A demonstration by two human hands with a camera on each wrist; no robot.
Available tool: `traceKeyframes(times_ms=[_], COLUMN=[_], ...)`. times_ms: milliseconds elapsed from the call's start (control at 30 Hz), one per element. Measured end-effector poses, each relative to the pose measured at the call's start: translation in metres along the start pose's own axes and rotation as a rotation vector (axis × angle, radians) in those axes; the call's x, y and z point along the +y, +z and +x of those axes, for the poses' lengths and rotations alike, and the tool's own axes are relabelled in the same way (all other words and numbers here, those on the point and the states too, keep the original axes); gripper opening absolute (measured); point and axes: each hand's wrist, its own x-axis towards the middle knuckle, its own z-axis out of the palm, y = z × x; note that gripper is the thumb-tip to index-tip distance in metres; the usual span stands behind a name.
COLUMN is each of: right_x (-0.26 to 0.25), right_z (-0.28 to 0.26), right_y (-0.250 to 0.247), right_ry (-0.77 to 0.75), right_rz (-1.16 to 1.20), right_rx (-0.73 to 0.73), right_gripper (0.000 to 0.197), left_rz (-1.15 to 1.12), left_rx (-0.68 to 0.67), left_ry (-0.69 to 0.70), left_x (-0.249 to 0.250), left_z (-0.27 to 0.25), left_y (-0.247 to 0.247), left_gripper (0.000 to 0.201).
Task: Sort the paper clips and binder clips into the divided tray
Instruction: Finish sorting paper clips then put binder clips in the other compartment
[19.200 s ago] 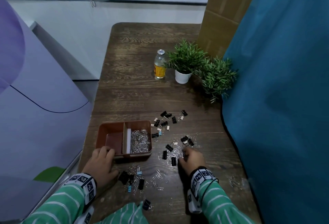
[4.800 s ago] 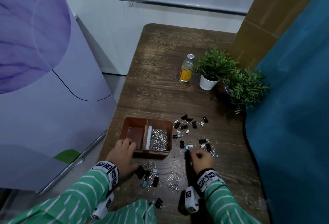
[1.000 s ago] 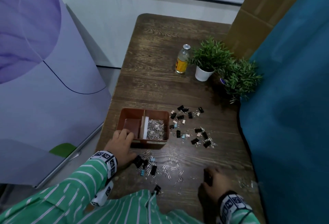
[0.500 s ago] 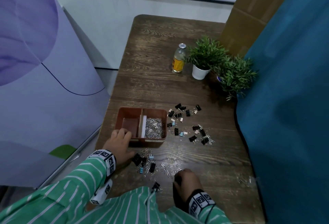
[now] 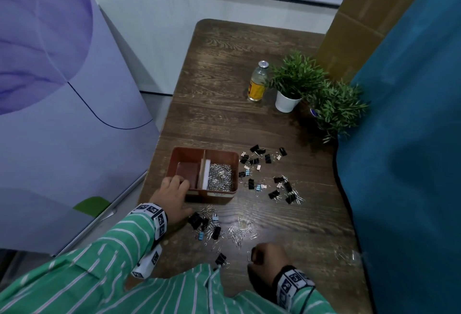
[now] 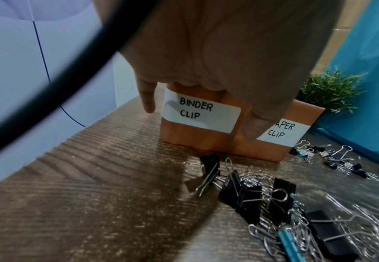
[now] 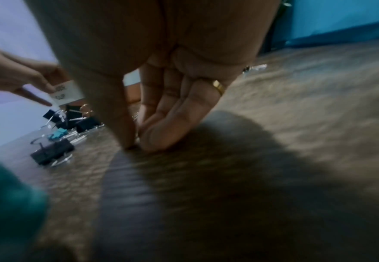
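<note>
The brown divided tray point(image 5: 216, 192) stands on the wooden table. Its right compartment holds a heap of silver paper clips point(image 5: 220, 180); I see nothing in the left one point(image 5: 187, 174). Labels on the front wall read BINDER CLIP point(image 6: 201, 113) and PAPER CLIP point(image 6: 280, 132). My left hand point(image 5: 174, 192) grips the tray's near-left corner, thumb on the front wall. My right hand point(image 5: 264, 256) is down on the table near the front edge, thumb and fingertips pinching point(image 7: 137, 141) a small paper clip point(image 5: 248, 255). Black and blue binder clips point(image 5: 204, 224) lie in front of the tray.
More binder clips point(image 5: 262, 161) and loose paper clips point(image 5: 239, 235) are scattered right of and before the tray. One black binder clip point(image 5: 220, 259) lies by my sleeve. A bottle point(image 5: 258, 82) and two potted plants point(image 5: 291, 89) stand farther back. A blue curtain point(image 5: 411, 139) borders the right edge.
My right hand has moved left along the table's near edge to the loose paper clips, and its fingertips have come together on the surface. The left hand stays on the tray.
</note>
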Motion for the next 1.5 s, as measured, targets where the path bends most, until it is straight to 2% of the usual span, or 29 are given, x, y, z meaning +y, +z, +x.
traceKeyframes(times_ms=[67, 200, 367, 433, 600, 767, 867, 933, 1033, 1067, 1100, 1133, 1233, 1300, 1500], right_x=[-0.009, -0.023, -0.014, -0.008, -0.024, -0.052, -0.057, -0.058, -0.063, -0.065, -0.066, -0.066, -0.062, -0.059, -0.062], right_z=[0.009, 0.028, 0.041, 0.040, 0.037, 0.046, 0.044, 0.039, 0.027, 0.024, 0.023, 0.022, 0.025, 0.027, 0.033], right_y=[0.001, -0.006, -0.029, -0.037, -0.028, -0.028, -0.034, -0.035, -0.028, -0.024, -0.021, -0.019, -0.014, -0.012, -0.022], right_ry=[-0.007, -0.034, -0.003, 0.018, -0.038, -0.114, -0.130, -0.132, -0.127, -0.136, -0.147, -0.159, -0.192, -0.220, -0.252], right_rz=[0.023, 0.055, 0.081, 0.043, -0.170, -0.154, -0.096, -0.125, -0.291, -0.343, -0.379, -0.404, -0.382, -0.385, -0.325], right_rx=[0.049, 0.138, 0.279, 0.360, 0.278, 0.198, 0.249, 0.268, 0.086, 0.046, 0.022, 0.011, 0.056, 0.083, 0.140], right_gripper=[0.013, 0.028, 0.007, 0.007, 0.022, 0.022, 0.024, 0.036, 0.090, 0.098, 0.098, 0.091, 0.049, 0.031, 0.022], left_rz=[0.006, -0.001, 0.025, 0.023, 0.008, 0.011, 0.017, 0.021, 0.014, 0.010, 0.007, 0.006, 0.004, -0.002, -0.009], left_rx=[0.002, 0.001, -0.005, -0.003, 0.005, 0.012, 0.000, 0.003, 0.011, 0.014, 0.018, 0.021, 0.023, 0.017, 0.017], left_ry=[-0.001, 0.008, 0.002, 0.001, 0.007, 0.010, 0.007, 0.004, -0.001, -0.002, -0.001, 0.001, 0.000, -0.004, -0.004], left_x=[0.000, 0.000, 0.000, 0.000, -0.001, 0.001, 0.001, 0.001, 0.002, 0.003, 0.003, 0.003, 0.003, 0.002, 0.002], left_z=[0.000, 0.000, 0.000, 0.000, 0.001, 0.000, 0.000, -0.001, -0.001, -0.001, -0.001, -0.001, -0.002, -0.002, -0.002], left_y=[0.000, 0.000, 0.000, 0.000, -0.001, -0.002, -0.004, -0.004, -0.004, -0.004, -0.004, -0.004, -0.003, -0.003, -0.003], left_gripper=[0.065, 0.064, 0.066, 0.067, 0.065, 0.064, 0.065, 0.065, 0.064, 0.064, 0.063, 0.063, 0.063, 0.064, 0.064])
